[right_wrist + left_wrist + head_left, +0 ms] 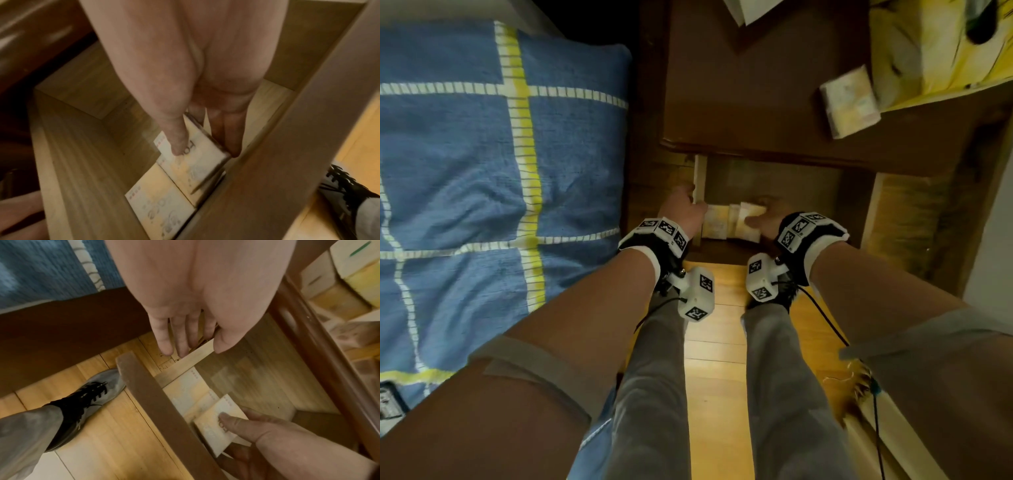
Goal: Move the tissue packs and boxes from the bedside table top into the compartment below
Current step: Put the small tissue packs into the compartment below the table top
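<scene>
Below the dark bedside table top (739,85) the compartment (774,181) stands open. My right hand (756,219) reaches into it and pinches a pale tissue pack (193,162), thumb (179,146) on its face and fingers (232,142) behind it, close to the front rail. A second tissue pack (162,204) lies flat on the compartment floor beside the held one. My left hand (195,352) holds the compartment's left side panel (185,365), thumb inside and fingers outside. One more tissue pack (849,102) lies on the table top at the right.
Yellow and white tissue boxes (935,44) are stacked at the back right of the table top. A bed with a blue checked cover (482,154) runs along the left. My legs and shoes (92,402) stand on the wooden floor (715,342) before the table.
</scene>
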`<state>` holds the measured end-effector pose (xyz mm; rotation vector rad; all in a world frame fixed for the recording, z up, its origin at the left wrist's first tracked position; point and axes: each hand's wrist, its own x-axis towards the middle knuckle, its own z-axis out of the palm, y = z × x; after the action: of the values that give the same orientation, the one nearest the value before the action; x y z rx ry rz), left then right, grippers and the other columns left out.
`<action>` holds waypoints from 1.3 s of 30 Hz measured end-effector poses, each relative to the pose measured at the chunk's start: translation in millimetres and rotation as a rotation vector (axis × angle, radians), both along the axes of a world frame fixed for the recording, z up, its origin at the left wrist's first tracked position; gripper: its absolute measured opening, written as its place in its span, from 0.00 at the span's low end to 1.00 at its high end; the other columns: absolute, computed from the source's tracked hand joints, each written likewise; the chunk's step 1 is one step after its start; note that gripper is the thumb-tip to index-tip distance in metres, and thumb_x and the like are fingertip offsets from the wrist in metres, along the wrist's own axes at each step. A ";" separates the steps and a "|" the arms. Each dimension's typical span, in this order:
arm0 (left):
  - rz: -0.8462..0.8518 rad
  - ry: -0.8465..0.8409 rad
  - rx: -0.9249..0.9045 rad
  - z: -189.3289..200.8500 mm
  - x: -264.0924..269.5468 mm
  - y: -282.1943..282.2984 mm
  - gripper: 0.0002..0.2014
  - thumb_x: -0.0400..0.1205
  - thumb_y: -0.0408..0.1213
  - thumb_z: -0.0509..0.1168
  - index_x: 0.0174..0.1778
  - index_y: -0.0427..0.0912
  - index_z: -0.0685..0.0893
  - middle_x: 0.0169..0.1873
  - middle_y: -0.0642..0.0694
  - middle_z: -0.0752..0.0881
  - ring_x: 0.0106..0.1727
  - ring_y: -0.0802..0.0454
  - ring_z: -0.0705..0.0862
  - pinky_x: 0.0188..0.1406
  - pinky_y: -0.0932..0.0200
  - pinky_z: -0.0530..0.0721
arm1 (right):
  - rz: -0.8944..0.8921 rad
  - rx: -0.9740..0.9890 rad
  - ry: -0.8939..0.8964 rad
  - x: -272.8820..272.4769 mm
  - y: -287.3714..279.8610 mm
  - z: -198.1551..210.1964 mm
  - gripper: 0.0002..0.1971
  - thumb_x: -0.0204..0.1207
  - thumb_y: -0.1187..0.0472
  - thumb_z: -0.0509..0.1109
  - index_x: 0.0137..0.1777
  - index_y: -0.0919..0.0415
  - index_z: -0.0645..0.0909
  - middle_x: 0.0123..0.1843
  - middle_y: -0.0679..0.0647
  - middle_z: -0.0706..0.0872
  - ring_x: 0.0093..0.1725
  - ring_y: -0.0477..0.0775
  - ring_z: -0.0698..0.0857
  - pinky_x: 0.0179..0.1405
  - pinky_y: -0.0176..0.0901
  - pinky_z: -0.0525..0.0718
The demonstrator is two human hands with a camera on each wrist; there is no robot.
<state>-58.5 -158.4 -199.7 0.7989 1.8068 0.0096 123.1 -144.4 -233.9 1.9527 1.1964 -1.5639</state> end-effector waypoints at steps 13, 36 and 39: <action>-0.002 -0.008 -0.037 8.8 -16.9 14.0 0.29 0.83 0.39 0.62 0.80 0.46 0.63 0.54 0.49 0.82 0.52 0.45 0.86 0.50 0.50 0.86 | -0.097 -0.029 0.015 4.5 11.0 0.4 0.28 0.80 0.75 0.63 0.78 0.54 0.73 0.71 0.63 0.81 0.58 0.61 0.84 0.38 0.39 0.83; -0.103 -0.131 -0.008 -15.7 -30.0 17.6 0.30 0.81 0.41 0.71 0.79 0.51 0.71 0.58 0.51 0.86 0.50 0.50 0.89 0.46 0.46 0.92 | 0.026 0.109 -0.060 -40.8 39.1 -35.2 0.27 0.84 0.71 0.55 0.84 0.65 0.59 0.84 0.62 0.65 0.81 0.62 0.68 0.76 0.45 0.69; -0.095 -0.142 -0.015 -15.7 -30.6 17.6 0.30 0.82 0.39 0.70 0.80 0.51 0.69 0.57 0.51 0.85 0.45 0.52 0.89 0.41 0.48 0.93 | 0.049 0.134 -0.073 -38.2 37.2 -37.8 0.27 0.84 0.73 0.54 0.83 0.63 0.63 0.83 0.60 0.67 0.80 0.62 0.70 0.78 0.47 0.70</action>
<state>-89.1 -140.8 -215.3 0.8514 1.6326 -0.0089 84.8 -107.3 -271.7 2.0285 1.3386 -1.4093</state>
